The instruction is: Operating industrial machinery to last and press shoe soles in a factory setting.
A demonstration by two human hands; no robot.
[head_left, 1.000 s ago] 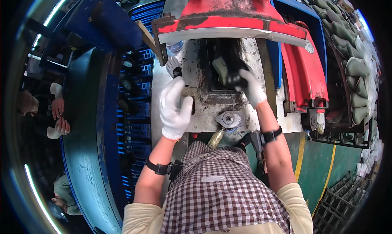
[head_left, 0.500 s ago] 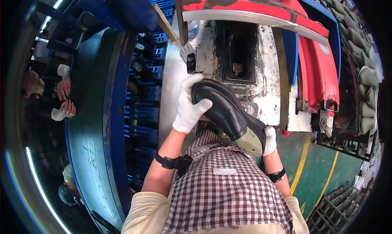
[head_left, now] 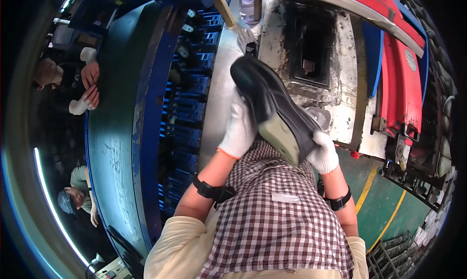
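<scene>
Two hands [head_left: 239, 128] [head_left: 323, 153] hold black shoe [head_left: 278, 101]; round pale label [head_left: 411, 60] on red machine [head_left: 398, 89].

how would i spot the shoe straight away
Start at the checked apron, bottom centre. Just above it, between the white-gloved left hand and right hand, slants the shoe. Unlike its white and checked neighbours, it is black with an olive patch.

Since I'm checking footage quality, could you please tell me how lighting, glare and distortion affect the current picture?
Head view: the light strip glares white at left; the belt carries a pale bluish sheen and its edges bow; corners fall black. Head view, centre: the black-and-olive shoe reads fairly clearly, but the recess beyond is mostly dark.
</scene>
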